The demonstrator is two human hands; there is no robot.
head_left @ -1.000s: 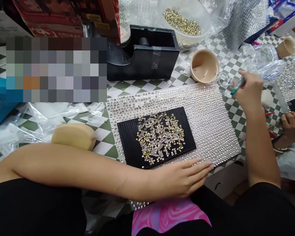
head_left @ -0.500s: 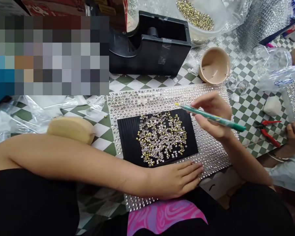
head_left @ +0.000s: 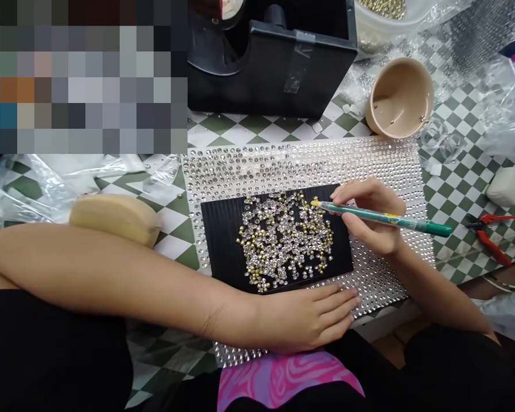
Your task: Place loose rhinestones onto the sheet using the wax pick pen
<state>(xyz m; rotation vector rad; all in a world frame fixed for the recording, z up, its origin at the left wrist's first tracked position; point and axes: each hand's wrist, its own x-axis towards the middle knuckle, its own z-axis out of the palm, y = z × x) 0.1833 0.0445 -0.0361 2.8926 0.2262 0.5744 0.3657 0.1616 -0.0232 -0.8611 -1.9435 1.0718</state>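
Two hands: my left hand [head_left: 300,317] lies flat at the near edge of the board, and my right hand [head_left: 371,214] hovers above the board's right side.
Right fingers [head_left: 347,194]: curled, grasping a green pick-up pen [head_left: 395,222] like a pencil. Its yellow tip angles down at the pile's upper right edge, a grip that looks chosen for fine tip control. I can't tell if the tip is touching.
Left fingers [head_left: 339,306]: extended and released, holding nothing. They lie on the sheet, probably to steady it.
Loose rhinestones [head_left: 283,240]: gold-backed, spread in a shallow heap on a black ribbed board [head_left: 223,246], likely so single stones are easy to reach.
Board position: on a rhinestone mesh sheet [head_left: 300,166], which lies on a checkered tabletop [head_left: 223,134].
Nearby: a tan foam block [head_left: 115,217] against my left forearm, a black tape dispenser [head_left: 274,74], a tan cup [head_left: 399,97], red-handled pliers [head_left: 491,237], and a co-worker's forearm [head_left: 506,280] at the right edge.
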